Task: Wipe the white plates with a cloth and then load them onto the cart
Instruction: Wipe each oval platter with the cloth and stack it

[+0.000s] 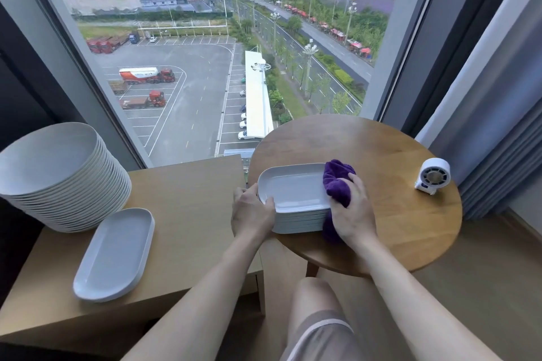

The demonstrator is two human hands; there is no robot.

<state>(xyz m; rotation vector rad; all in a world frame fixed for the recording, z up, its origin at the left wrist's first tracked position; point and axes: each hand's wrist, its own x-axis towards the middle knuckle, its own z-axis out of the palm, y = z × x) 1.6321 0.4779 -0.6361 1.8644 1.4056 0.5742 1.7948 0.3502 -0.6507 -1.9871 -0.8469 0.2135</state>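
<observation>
Forearms [205, 287] bare; knee [311, 293] bare; shorts [319, 337] grey-brown, pale stripe, perhaps piping.

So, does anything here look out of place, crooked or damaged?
Nothing looks spilled or broken. The single oblong plate lies slanted near the front edge of the wooden top, and the tall stack of round plates seems to lean, though the wide lens may cause that.

A pile of long white plates [293, 190] sits on the round counter [396, 228]. A bunched purple cloth [337, 182] lies over the top plate's right end. One more white plate [114, 255] lies flat beside a tall pile of round plates [58, 161].
</observation>
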